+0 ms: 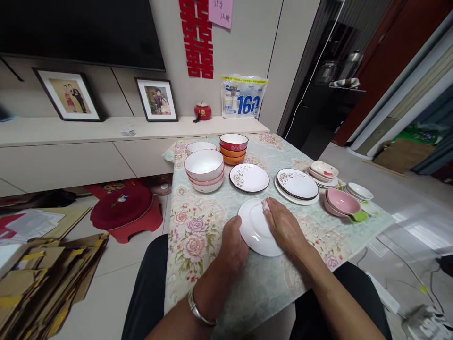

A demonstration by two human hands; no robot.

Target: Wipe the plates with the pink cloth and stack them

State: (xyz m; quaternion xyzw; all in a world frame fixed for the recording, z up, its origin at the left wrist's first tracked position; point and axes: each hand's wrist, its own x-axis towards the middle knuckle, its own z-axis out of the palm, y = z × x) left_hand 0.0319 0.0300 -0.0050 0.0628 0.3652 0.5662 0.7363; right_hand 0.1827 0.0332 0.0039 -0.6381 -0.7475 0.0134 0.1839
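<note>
Resting flat on a white plate [252,225], the right hand [283,226] lies with its fingers straight and pressed together. A small pale wad [265,204], cloth or paper, peeks out at the fingertips and seems pinned against the plate by their weight. The left hand [233,245] closes on the plate's near-left rim with its fingers curled under and mostly hidden, a hold that likely stops the plate sliding beneath the other hand's pressure. The plate sits on the floral tablecloth [193,226] at the near edge of the table, just in front of the person's lap, within easy reach of both hands.

Farther off, the crockery is sorted by kind, each stack apart from the next. These are white bowls [204,166] at far left, red and orange bowls [233,147] behind them, a flowered plate [249,178], a plate stack [297,184], and pink bowls [341,202] at right.
</note>
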